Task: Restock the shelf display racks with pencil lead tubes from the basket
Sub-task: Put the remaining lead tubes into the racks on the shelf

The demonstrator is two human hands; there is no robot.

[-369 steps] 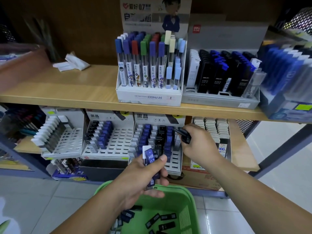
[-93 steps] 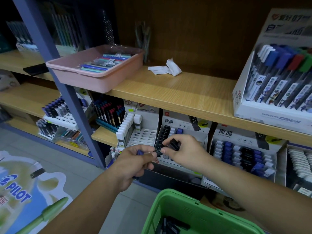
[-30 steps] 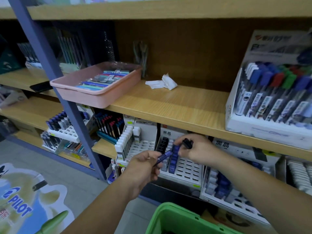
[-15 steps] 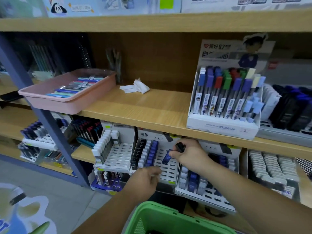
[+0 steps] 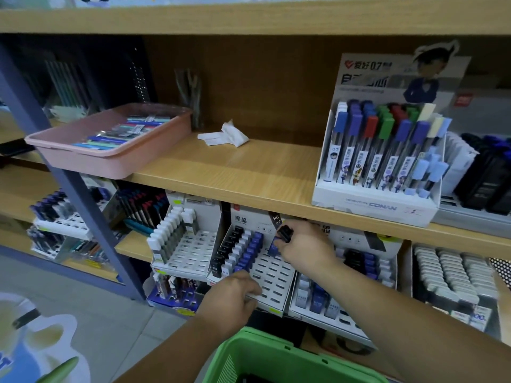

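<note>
Reaching under the shelf, the right hand has its fingers clamped on black tubes and sets a blue tube into a slot of the middle rack. The left hand grips the rack's front edge, its fingers curled over it. The basket sits just below both forearms.

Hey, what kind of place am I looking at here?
Probably a stationery shop: wooden shelves carry display racks of pencil lead tubes, a Conan-branded display box, and a green basket sits below.
</note>
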